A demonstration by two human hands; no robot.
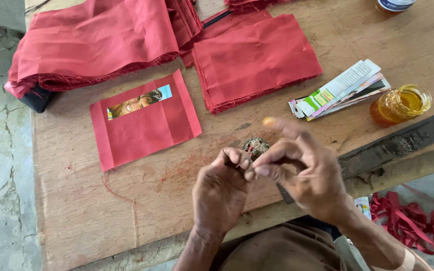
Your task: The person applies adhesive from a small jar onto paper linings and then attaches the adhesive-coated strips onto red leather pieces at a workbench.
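Both hands are meeting above the table (76,200) edge: the left hand (222,188) is curling its grip together on something too small to tell, the right hand (307,170) pinching beside it, near a folded red cloth piece (144,120)

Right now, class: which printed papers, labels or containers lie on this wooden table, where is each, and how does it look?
Fanned stack of printed paper strips: right of centre, white, green, pink.
Red cloth sleeve with a photo card showing: left of centre, rectangular.
Small glass jar of amber liquid: far right, round.
Labelled jar: top edge, mostly cropped.
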